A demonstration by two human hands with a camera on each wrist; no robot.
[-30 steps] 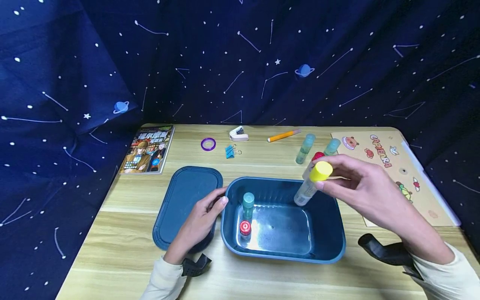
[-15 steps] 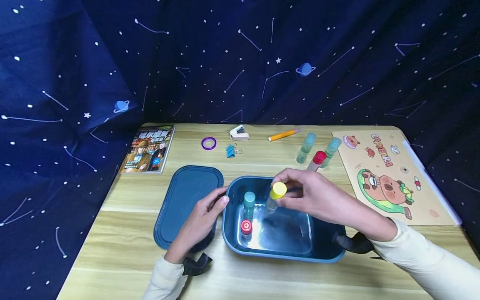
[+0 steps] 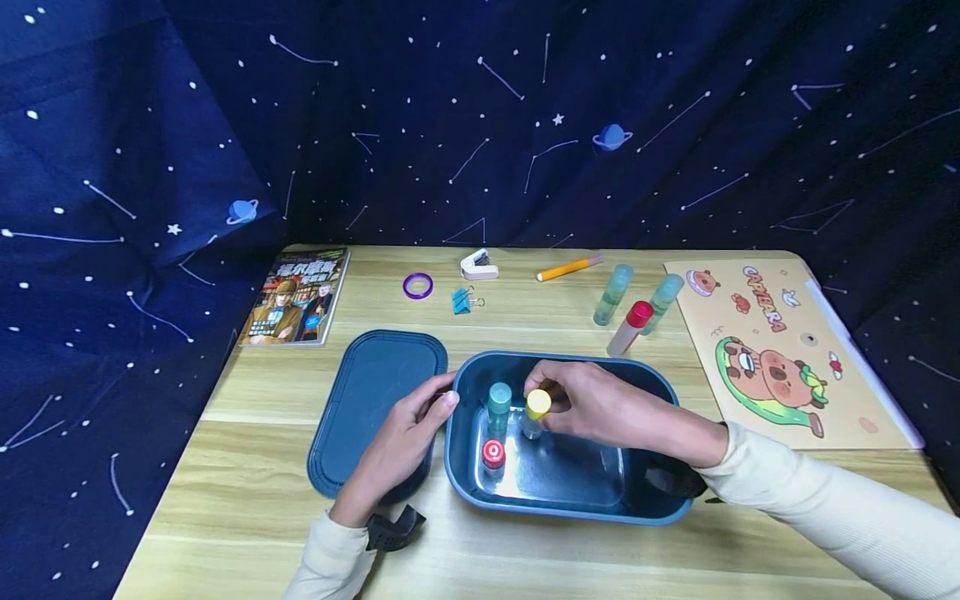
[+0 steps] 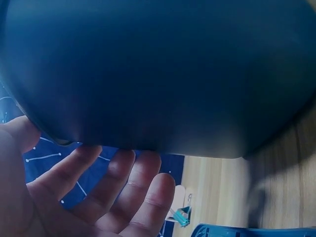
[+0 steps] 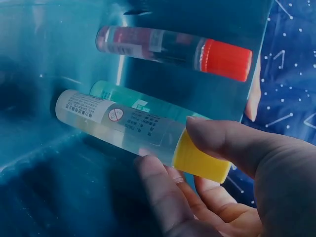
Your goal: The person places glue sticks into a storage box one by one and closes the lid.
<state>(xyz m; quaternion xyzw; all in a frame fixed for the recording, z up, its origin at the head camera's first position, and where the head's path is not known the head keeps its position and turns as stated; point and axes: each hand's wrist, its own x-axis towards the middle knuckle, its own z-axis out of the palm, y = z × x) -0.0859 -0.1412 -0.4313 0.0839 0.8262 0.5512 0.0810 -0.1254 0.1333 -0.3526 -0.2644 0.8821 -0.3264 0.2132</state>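
In the head view, my right hand [image 3: 607, 404] reaches into a dark blue plastic bin [image 3: 555, 518]. Its thumb and fingers pinch a clear glue bottle with a yellow cap [image 5: 202, 155], which stands upright close to the bin's floor. Right beside it are a green glue bottle [image 3: 498, 404] and a red-capped glue bottle [image 5: 177, 49], both standing in the bin's left part. My left hand [image 3: 401, 442] rests at the bin's left end. In the left wrist view its fingers [image 4: 143, 180] lie loosely extended against the outer wall, with the thumb by the rim.
Behind the bin stand another red-capped bottle [image 3: 630, 327] and two green bottles [image 3: 613, 294]. A blue lid [image 3: 378, 400] lies left, partly under my left arm. Further back are a magazine [image 3: 296, 298], purple tape [image 3: 417, 286], binder clip [image 3: 462, 301], stapler [image 3: 478, 265], orange pen [image 3: 568, 268] and capybara folder [image 3: 780, 367].
My right hand has carried the yellow-capped bottle leftward and down, from over the bin's back right rim to beside the green bottle inside. My left hand has stayed in place.
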